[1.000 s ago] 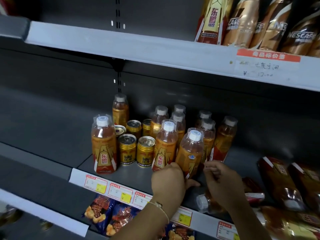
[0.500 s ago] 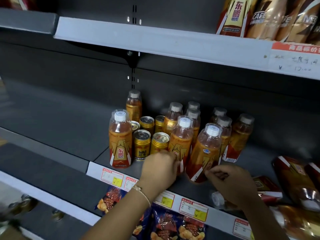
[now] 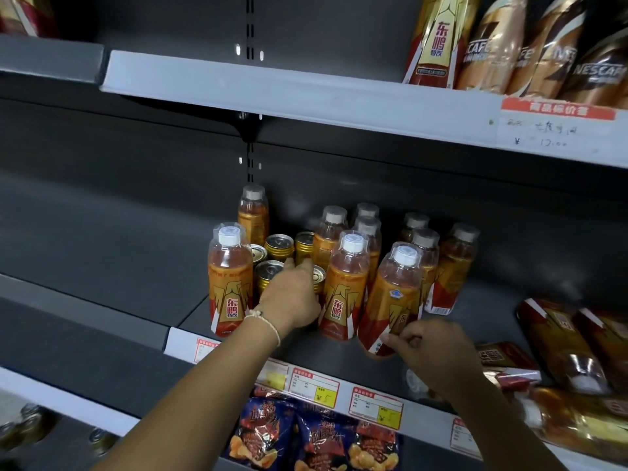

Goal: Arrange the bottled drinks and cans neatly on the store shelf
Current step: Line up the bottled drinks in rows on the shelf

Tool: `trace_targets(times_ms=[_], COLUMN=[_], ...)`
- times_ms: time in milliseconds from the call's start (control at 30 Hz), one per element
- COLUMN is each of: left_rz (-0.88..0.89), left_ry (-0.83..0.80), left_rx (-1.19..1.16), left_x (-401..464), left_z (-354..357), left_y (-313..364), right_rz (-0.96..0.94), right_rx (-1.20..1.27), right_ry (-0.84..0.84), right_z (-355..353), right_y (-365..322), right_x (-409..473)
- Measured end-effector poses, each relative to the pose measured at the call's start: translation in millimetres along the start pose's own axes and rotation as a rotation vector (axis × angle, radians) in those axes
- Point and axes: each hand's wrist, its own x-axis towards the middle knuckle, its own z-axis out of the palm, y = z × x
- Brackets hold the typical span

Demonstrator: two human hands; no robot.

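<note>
1. Our left hand (image 3: pixel 291 300) reaches in among the gold cans (image 3: pixel 279 244); its fingers lie over the two front cans, but we cannot tell whether they grip one or only touch.
2. Our right hand (image 3: pixel 433 351) pinches the lower label of the tilted bottle (image 3: pixel 390 300), thumb and fingers curled at its base.
3. That tilted bottle leans with its white cap toward the left, at the front right of the group on the middle shelf (image 3: pixel 190 326).
4. Just left of it stands an upright bottle (image 3: pixel 345 287) with a white cap, touching or nearly touching it.
5. At the front left of the group, the left bottle (image 3: pixel 229 280) stands upright beside the cans.
6. Behind these, the back bottles (image 3: pixel 421 246) with grey-looking caps stand in rough rows against the shelf's rear wall.
7. A thin bracelet (image 3: pixel 268 322) circles our left wrist.
8. Price tags (image 3: pixel 314 384) line the front edge of the middle shelf.
9. To the right, packaged goods (image 3: pixel 557 348) in brown and red wrapping lie on their sides on the same shelf.
10. Snack bags (image 3: pixel 312 440) hang or sit below the tags.
11. On the upper shelf (image 3: pixel 272 86), tall brown coffee bottles (image 3: pixel 543 45) stand at the right.
</note>
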Motion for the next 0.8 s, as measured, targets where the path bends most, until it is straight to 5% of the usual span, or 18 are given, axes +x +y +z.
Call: trace_targets(times_ms=[367, 600, 800], left_rz=[0.033, 0.077, 0.062], left_ry=[0.009, 0.212, 0.343], left_rx=[-0.084, 0.059, -0.042], left_x=[3.0, -22.9, -43.9], left_z=[6.1, 9.4, 12.4], left_y=[-3.9, -11.3, -18.0], right_rz=[0.04, 0.041, 0.047], right_rx=[0.019, 0.034, 0.041], right_ry=[0.003, 0.051, 0.051], right_z=[2.6, 5.8, 3.1], right_y=[-0.9, 0.5, -0.8], right_x=[2.5, 0.0, -0.6])
